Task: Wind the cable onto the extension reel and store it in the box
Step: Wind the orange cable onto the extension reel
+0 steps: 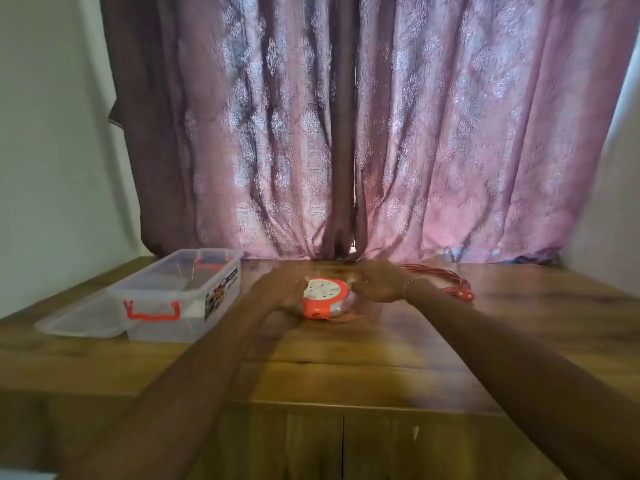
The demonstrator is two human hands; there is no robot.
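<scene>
The extension reel, a round red-and-white drum, sits mid-desk; it looks like rigid, light plastic, best held by its rim, while the thin red cable lying in a loose bundle to its right should be limp and apt to tangle. The left hand cups the reel's left side and the right hand its far right edge, fingers curled against it, though blur hides how tightly. The open clear box stands left of the reel.
</scene>
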